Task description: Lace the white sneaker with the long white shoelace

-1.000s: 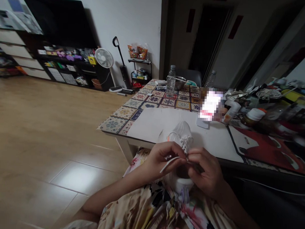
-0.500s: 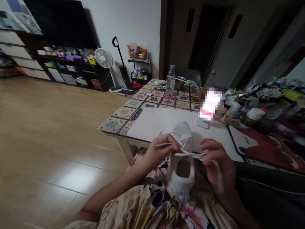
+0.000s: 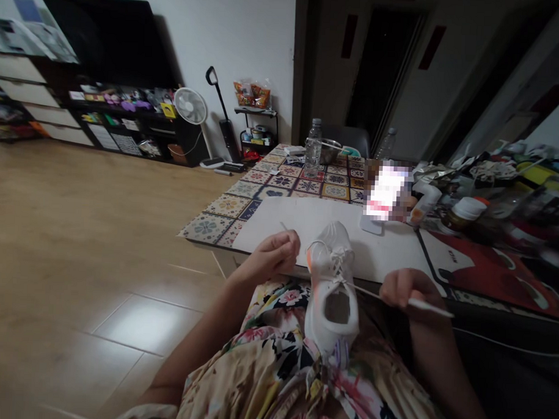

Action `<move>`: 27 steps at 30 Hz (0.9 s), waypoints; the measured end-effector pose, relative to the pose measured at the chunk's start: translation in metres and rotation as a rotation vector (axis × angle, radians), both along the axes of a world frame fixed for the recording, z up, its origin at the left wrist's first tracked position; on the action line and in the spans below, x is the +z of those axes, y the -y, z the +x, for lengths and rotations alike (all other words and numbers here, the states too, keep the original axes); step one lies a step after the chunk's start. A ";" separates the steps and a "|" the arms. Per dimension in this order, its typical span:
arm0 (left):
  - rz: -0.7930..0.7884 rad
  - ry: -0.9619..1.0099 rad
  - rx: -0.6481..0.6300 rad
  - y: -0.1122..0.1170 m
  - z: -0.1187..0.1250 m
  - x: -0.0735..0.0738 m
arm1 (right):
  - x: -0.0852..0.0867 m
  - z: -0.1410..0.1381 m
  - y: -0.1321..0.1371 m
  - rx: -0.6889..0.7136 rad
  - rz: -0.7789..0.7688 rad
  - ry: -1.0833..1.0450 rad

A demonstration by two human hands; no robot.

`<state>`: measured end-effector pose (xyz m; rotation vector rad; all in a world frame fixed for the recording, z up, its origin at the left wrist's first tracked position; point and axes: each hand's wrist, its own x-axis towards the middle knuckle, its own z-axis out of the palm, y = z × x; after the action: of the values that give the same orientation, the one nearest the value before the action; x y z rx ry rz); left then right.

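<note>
A white sneaker [image 3: 332, 297] with orange trim rests between my hands, its toe on the white sheet [image 3: 279, 215] at the table edge and its heel toward my body. To its left, my left hand [image 3: 280, 252] is closed on a shoelace, whose loose tip sticks up beyond the fingers. On the other side my right hand [image 3: 409, 290] grips the second shoelace end [image 3: 432, 308]. That lace runs taut from the top of the shoe's lacing to my fingers. The lacing lower on the tongue looks crossed and snug.
On the patterned table [image 3: 210, 225] stand a plastic bottle [image 3: 313, 148], a bowl [image 3: 330, 151] and a blurred-out phone screen [image 3: 386, 192] on a stand. Jars and clutter [image 3: 467, 213] crowd the right side. A red mat [image 3: 483, 268] lies near the right edge.
My hands were close together over the shoe opening with the laces crossed. They have since moved apart, left hand leftward and right hand rightward, drawing the laces out.
</note>
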<state>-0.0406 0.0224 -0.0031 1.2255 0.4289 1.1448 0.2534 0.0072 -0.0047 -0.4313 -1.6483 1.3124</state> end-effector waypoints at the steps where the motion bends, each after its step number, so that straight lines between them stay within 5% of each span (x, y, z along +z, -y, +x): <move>1: 0.011 -0.104 -0.021 0.002 0.000 0.000 | 0.000 -0.002 0.000 -0.018 0.011 0.098; 6: 0.207 -0.745 0.063 0.011 0.004 0.012 | 0.008 -0.019 -0.001 -0.220 0.120 0.446; 11: 0.293 -0.915 0.006 0.007 0.002 0.012 | 0.008 -0.018 -0.001 -0.168 0.077 0.690; 16: 0.235 -0.787 -0.046 0.001 -0.006 0.005 | 0.006 -0.003 -0.007 -0.059 -0.011 0.600; 21: 0.355 -0.405 -0.061 0.003 -0.002 0.010 | 0.004 -0.009 -0.006 0.107 -0.034 0.183; 27: 0.063 -0.054 -0.071 0.012 0.033 -0.004 | -0.007 -0.049 0.004 0.031 -0.125 -0.194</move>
<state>-0.0079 0.0109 -0.0075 1.3192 0.3894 1.0728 0.2039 0.0036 -0.0118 -0.3420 -1.4228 1.4396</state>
